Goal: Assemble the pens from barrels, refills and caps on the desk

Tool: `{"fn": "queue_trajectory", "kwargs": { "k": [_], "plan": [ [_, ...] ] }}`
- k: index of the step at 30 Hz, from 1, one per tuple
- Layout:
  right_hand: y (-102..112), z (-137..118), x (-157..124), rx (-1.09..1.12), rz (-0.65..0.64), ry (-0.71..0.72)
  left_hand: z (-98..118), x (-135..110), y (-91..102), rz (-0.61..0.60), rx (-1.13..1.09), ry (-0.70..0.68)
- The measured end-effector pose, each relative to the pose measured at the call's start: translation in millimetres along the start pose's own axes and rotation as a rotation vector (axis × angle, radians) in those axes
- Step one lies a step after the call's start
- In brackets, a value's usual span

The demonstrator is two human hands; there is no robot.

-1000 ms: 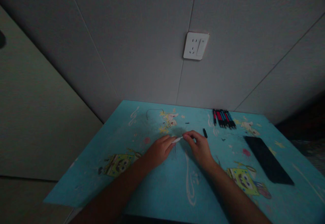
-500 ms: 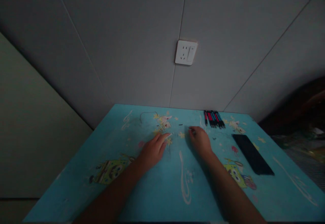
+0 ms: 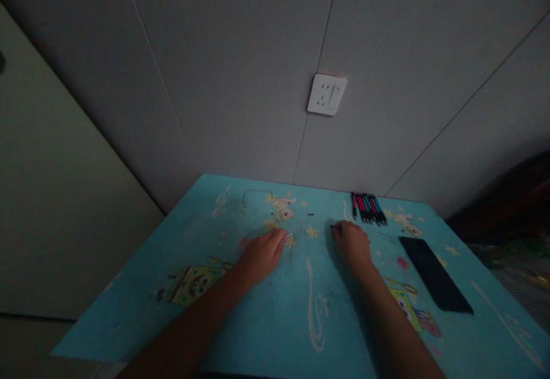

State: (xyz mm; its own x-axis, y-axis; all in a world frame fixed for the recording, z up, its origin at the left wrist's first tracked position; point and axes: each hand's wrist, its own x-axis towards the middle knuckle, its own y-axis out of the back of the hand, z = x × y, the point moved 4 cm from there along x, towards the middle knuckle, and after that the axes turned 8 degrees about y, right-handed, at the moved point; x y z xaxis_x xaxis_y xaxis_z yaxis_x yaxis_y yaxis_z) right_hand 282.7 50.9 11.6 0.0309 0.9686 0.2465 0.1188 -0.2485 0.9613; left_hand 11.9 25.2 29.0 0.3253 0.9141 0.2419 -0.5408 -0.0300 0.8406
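My left hand (image 3: 262,254) rests on the blue cartoon-printed table (image 3: 275,310) and pinches a thin white pen part (image 3: 288,235), whose tip sticks out to the right. My right hand (image 3: 351,244) lies a little to the right, fingers curled over a small black pen piece (image 3: 333,227) on the table. A bundle of red, blue and black pens (image 3: 367,207) lies just beyond the right hand near the wall. The two hands are apart, with bare tabletop between them.
A black flat phone-like slab (image 3: 433,273) lies on the right of the table. A tiny dark bit (image 3: 310,214) and a thin wire loop (image 3: 255,194) lie near the far edge. A white wall socket (image 3: 326,94) hangs above. The scene is dim.
The hands held the white part together a second ago; the right hand has let go and moved right to the small black piece. The left hand keeps the white part.
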Motion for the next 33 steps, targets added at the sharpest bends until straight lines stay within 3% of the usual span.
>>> {"fn": "queue_trajectory", "kwargs": {
  "k": [6,13,27,33],
  "plan": [
    [-2.4,-24.2,18.4,0.151,0.049,0.153,1.0,0.5,0.5,-0.013,-0.007,0.004],
    [-15.2,-48.8,50.9,0.174,-0.046,0.213,-6.1,2.8,-4.5,-0.026,0.027,0.072],
    [-13.5,-55.4,66.5,0.058,-0.271,0.243,-3.7,3.6,-4.3,-0.011,0.077,0.024],
    [-4.1,-61.5,67.0,0.144,-0.268,0.304,-3.8,3.5,-4.6,-0.020,0.077,0.025]
  ]
}}
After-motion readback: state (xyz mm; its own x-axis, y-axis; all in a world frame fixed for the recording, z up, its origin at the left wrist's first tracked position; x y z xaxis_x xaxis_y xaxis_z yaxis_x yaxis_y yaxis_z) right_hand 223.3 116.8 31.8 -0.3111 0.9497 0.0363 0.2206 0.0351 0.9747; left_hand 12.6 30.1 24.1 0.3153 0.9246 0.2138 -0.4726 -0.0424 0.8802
